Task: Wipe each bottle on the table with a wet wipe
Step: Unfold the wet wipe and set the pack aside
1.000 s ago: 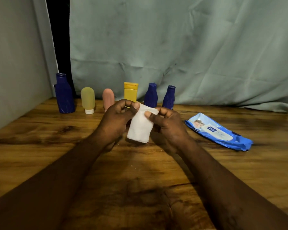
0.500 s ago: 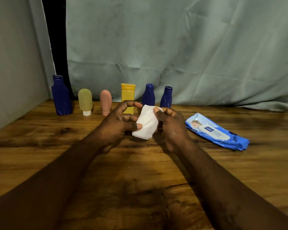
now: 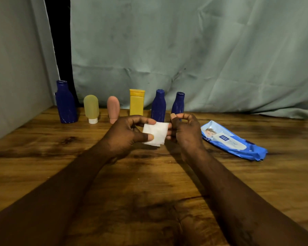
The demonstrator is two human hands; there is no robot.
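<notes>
Bare left forearm (image 3: 60, 189), bare right forearm (image 3: 238, 189), left hand (image 3: 124, 137) and right hand (image 3: 187, 134) with short, trimmed fingernails (image 3: 150, 137).

Both hands, left hand (image 3: 124, 137) and right hand (image 3: 186, 133), pinch a folded white wet wipe (image 3: 156, 133) above the wooden table (image 3: 149, 183); six bottles stand far behind.

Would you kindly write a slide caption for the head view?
Left hand and right hand hold a folded wet wipe before six standing bottles.

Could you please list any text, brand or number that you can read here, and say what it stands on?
Wet wipe pack: white print on its dark blue patch, too blurred to read.
Nothing else shows any lettering.
</notes>
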